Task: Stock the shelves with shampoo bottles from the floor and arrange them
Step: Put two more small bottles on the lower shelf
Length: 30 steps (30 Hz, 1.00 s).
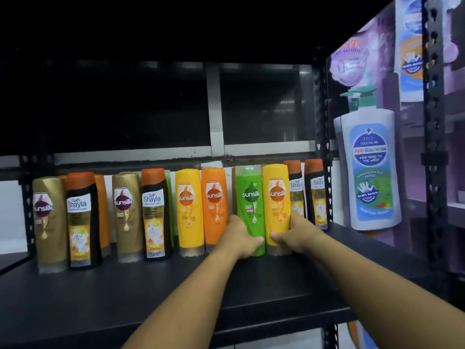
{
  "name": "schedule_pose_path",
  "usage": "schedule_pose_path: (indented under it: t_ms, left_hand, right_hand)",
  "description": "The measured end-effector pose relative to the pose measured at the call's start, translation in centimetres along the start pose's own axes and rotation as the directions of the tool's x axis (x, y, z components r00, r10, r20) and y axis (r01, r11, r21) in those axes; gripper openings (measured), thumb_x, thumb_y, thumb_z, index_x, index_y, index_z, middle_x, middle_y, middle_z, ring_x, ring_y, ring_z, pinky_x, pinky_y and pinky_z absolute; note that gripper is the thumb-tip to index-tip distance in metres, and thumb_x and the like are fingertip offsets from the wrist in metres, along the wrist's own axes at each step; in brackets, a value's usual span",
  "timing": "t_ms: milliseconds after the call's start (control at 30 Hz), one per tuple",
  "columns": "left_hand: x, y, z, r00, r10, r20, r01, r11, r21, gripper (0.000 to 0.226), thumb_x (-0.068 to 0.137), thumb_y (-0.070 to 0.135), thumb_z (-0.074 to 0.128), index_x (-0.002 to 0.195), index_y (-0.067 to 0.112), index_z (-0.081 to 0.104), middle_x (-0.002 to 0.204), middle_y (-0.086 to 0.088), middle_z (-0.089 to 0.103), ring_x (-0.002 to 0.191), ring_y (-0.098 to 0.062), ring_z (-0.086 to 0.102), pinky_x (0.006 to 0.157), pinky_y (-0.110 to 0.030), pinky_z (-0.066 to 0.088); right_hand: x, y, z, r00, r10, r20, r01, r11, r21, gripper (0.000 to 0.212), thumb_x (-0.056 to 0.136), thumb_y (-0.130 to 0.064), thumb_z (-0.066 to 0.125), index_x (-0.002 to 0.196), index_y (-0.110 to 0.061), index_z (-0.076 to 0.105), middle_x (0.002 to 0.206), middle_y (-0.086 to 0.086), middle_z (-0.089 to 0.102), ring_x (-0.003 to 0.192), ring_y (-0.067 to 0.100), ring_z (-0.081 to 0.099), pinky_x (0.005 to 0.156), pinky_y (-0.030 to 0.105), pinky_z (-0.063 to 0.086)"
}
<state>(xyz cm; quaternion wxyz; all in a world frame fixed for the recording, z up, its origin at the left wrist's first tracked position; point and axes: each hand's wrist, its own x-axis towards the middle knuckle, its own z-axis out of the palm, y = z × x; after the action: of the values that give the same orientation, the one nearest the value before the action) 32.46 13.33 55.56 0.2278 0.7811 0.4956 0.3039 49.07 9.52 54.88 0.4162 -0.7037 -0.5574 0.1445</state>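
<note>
Fingers (258, 240) of left hand (240, 236) round green Sunsilk bottle (250, 197), right hand (295, 234) gripping yellow Sunsilk (276, 195), Safi Shayla bottles (314, 192) beside

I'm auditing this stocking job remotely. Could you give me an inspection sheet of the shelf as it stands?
Surface: black shelf, bottles standing along its back.
Job's things: row of shampoo bottles upright; green bottle and the yellow bottle on its right stand side by side.
Clutter: nothing seen.
Hands: left hand grips the green bottle low down; right hand grips the yellow bottle low down.
Cables: nothing seen.
Surroundings: pump-bottle poster on the right side panel; perforated upright; dark above.
</note>
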Motion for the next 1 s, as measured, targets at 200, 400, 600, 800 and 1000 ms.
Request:
schedule_pose_path:
  t_ms: [200,400,600,800,1000]
  left_hand:
    - [2.4,-0.8,1.7,0.997,-0.012,-0.081,0.012,1.000,-0.001,0.067,0.093,0.035,0.076,0.139,0.009,0.035,0.143,-0.010,0.055,0.130,-0.029,0.055,0.102,-0.037,0.047]
    - [2.5,-0.9,2.4,0.986,-0.011,-0.165,0.007,1.000,-0.027,0.053,0.096,0.024,0.073,0.132,0.010,0.036,0.140,-0.011,0.056,0.129,-0.031,0.055,0.101,-0.037,0.046]
    - [2.3,-0.9,2.7,0.983,-0.012,-0.185,0.003,0.999,-0.047,0.054,0.097,0.018,0.071,0.135,0.012,0.032,0.139,-0.010,0.056,0.128,-0.030,0.057,0.099,-0.037,0.048]
    - [2.8,-1.2,3.1,0.981,0.046,-0.191,-0.041,0.999,0.027,0.099,0.099,0.017,0.067,0.161,0.011,-0.011,0.161,-0.010,0.035,0.140,-0.029,0.046,0.112,-0.039,0.041]
    - [2.8,-1.2,3.1,0.980,0.077,-0.181,-0.062,0.994,0.085,0.108,0.101,0.017,0.063,0.157,0.013,-0.029,0.169,-0.011,0.017,0.147,-0.029,0.038,0.114,-0.038,0.040]
  right_hand:
    - [1.9,0.9,0.8,0.999,-0.026,-0.044,0.028,0.999,0.045,0.060,0.092,-0.028,0.073,0.143,-0.014,0.043,0.139,0.005,0.056,0.124,0.025,0.054,0.108,0.040,0.043]
    - [1.8,2.5,1.9,0.985,-0.104,-0.137,0.108,0.994,0.023,0.057,0.090,-0.019,0.075,0.139,-0.016,0.047,0.136,0.004,0.058,0.121,0.022,0.054,0.100,0.033,0.041]
    - [2.0,2.6,2.3,0.972,-0.150,-0.178,0.132,0.985,-0.113,0.056,0.089,-0.024,0.076,0.137,-0.013,0.049,0.135,0.007,0.060,0.123,0.027,0.056,0.103,0.038,0.045]
    - [2.3,2.7,2.5,0.964,-0.181,-0.193,0.141,0.969,-0.203,0.049,0.088,-0.032,0.076,0.127,-0.015,0.052,0.121,0.008,0.064,0.109,0.027,0.061,0.096,0.041,0.052]
    - [2.5,2.7,2.6,0.962,-0.199,-0.188,0.152,0.959,-0.237,0.048,0.087,-0.035,0.076,0.124,-0.018,0.052,0.116,0.007,0.066,0.106,0.028,0.062,0.092,0.042,0.053]
